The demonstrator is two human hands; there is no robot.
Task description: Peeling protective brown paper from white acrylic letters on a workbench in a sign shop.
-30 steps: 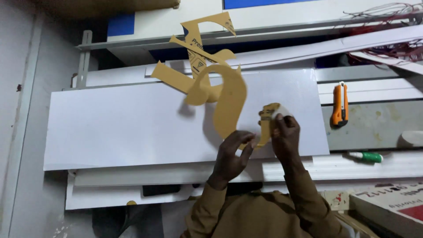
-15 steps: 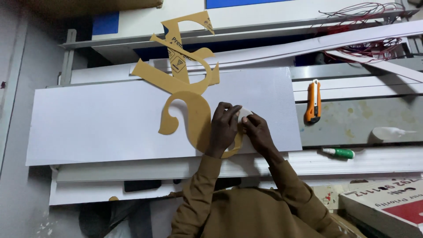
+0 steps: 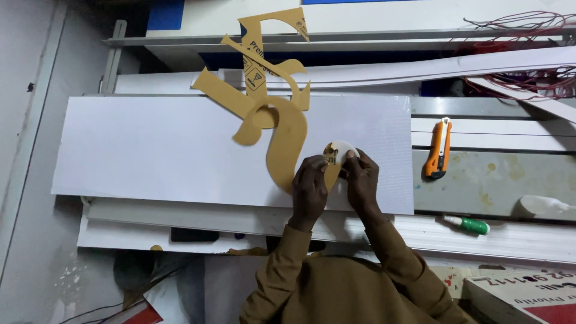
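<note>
A large tan cut-out shape (image 3: 273,114) with curling arms, covered in brown protective paper, lies over the top of a long white board (image 3: 156,147). My left hand (image 3: 309,186) pinches the lower tail end of the shape. My right hand (image 3: 362,179) grips the same end from the right, fingers on a peeled-back flap where a white surface (image 3: 343,150) shows under the brown paper. Both hands touch each other's fingertips there.
An orange utility knife (image 3: 438,148) lies to the right on a grey stained surface (image 3: 510,180). A green-and-white marker (image 3: 468,224) and a white tube tip (image 3: 543,207) lie nearer. Red wires (image 3: 528,78) hang at the back right; a red-and-white carton (image 3: 522,297) sits at the lower right.
The cut-out has been lowered from a raised, tilted position to rest flatter on the white board. Both hands have closed together on its lower end, with a white patch now exposed.
</note>
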